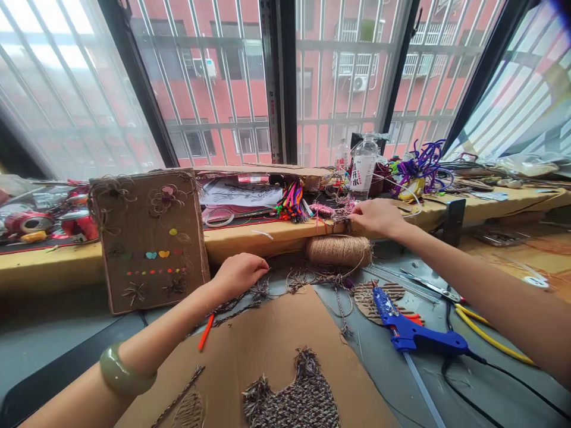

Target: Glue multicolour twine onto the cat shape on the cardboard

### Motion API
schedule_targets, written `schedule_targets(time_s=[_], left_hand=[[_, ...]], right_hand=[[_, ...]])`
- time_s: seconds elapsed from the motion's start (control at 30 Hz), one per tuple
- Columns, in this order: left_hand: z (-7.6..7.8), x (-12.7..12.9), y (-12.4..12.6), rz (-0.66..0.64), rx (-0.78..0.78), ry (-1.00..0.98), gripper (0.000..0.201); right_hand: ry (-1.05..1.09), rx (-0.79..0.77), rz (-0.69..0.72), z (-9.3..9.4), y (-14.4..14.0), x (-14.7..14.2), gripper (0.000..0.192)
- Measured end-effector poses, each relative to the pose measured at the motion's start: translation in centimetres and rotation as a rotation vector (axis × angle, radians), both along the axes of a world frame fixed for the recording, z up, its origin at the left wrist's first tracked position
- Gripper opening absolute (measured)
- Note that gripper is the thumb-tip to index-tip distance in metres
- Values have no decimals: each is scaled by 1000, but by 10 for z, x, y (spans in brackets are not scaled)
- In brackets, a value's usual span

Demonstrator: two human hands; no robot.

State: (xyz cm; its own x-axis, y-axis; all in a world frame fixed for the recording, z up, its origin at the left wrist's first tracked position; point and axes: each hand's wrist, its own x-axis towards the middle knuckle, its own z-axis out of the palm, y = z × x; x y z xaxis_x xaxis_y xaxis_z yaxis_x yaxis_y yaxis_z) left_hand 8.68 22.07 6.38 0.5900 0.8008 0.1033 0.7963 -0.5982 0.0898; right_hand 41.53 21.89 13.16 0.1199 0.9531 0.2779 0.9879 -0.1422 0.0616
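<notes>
A: Left hand (238,274)? 
B: Curled loosely on frayed twine scraps (250,297), grasping unclear. 
A: Right hand (377,217)? 
B: On the ledge (250,235), fingers pinching a tangled fibre tuft (341,213); jute spool (339,250) just below it, glue gun (413,333) nearer the body.

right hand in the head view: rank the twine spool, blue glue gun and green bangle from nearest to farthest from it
From the right hand:
1. Twine spool, just below it against the ledge.
2. Blue glue gun, lower down on the table.
3. Green bangle, far off on the left wrist.

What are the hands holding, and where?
Left hand pinches braided twine at its end; right hand grips frayed fibres on the ledge.
</notes>
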Motion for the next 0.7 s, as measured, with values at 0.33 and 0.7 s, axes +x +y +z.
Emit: schedule_targets(time_s=[0.33,0.7], left_hand=[[-3,40,-4,-190,47,19,24],[6,60,-10,-243,66,22,25]], right_hand=[[74,47,196,-20,14,-1,34],[579,245,-9,19,72,38,33]])
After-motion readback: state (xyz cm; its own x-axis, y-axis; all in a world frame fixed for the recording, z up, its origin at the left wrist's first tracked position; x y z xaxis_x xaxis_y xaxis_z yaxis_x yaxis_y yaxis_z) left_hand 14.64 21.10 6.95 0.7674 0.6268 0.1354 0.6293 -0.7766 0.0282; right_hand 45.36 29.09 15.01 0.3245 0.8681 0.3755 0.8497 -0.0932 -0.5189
